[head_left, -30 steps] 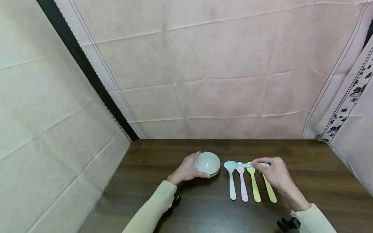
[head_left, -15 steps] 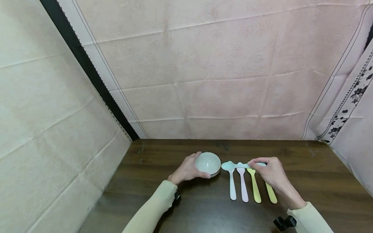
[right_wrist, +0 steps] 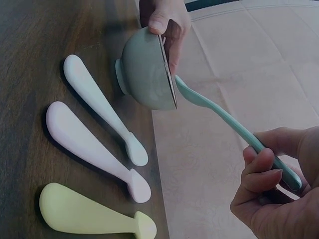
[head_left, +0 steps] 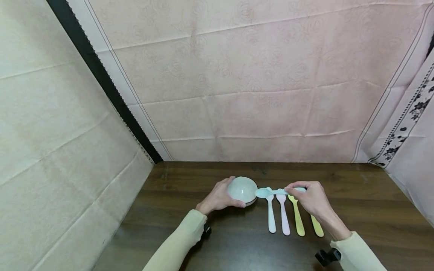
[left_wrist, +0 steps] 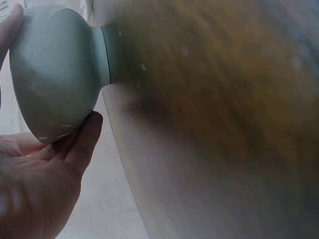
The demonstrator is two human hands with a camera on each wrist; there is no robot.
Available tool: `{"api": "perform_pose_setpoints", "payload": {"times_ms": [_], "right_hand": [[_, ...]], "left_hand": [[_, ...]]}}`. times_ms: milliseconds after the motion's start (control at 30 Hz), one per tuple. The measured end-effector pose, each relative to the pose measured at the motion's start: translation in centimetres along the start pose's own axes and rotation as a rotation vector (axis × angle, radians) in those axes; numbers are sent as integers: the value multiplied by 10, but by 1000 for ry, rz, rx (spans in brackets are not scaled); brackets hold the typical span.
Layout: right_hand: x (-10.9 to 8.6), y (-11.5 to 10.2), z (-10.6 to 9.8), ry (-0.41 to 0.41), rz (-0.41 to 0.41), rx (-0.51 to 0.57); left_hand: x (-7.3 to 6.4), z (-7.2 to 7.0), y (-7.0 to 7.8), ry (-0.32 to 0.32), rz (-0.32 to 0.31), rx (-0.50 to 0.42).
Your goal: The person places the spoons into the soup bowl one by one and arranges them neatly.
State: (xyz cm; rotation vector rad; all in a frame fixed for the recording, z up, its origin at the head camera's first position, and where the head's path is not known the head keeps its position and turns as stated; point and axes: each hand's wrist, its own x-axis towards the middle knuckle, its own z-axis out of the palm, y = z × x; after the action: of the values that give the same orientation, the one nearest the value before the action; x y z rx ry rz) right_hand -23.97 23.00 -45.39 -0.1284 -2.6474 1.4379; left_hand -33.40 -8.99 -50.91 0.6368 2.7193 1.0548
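My left hand (head_left: 222, 196) grips a pale green bowl (head_left: 242, 189) by its side, thumb near the front and fingers round the back. The left wrist view shows the bowl's outer wall (left_wrist: 55, 74) upright over its narrow foot, fingertips against it. Between thumb and fingers, my right hand (head_left: 311, 197) pinches a light blue spoon (head_left: 279, 191) by its handle. In the head view the spoon's head lies right at the bowl's right rim; the right wrist view shows the spoon (right_wrist: 229, 122) tilted, its tip at rim height.
Below the held spoon, a row of spoons lies on the dark wooden table (head_left: 257, 241): light blue (head_left: 271, 218), lilac (head_left: 285, 218), yellow-green (head_left: 298, 220) and another yellow-green one (head_left: 317, 226), partly hidden by the right hand. A pale cloth (head_left: 237, 94) hangs behind the table.
My right hand has moved left with the light blue spoon, bringing its head up to the bowl's rim. The left hand and bowl stay in place.
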Motion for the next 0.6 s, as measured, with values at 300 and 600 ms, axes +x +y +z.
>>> {"api": "perform_pose_setpoints", "payload": {"times_ms": [300,600], "right_hand": [[6,-1,5,-26,21,17],[10,-2,12,-31,3,4]], "left_hand": [[0,0,0,0,0,-2],[1,0,0,1,3,7]]}}
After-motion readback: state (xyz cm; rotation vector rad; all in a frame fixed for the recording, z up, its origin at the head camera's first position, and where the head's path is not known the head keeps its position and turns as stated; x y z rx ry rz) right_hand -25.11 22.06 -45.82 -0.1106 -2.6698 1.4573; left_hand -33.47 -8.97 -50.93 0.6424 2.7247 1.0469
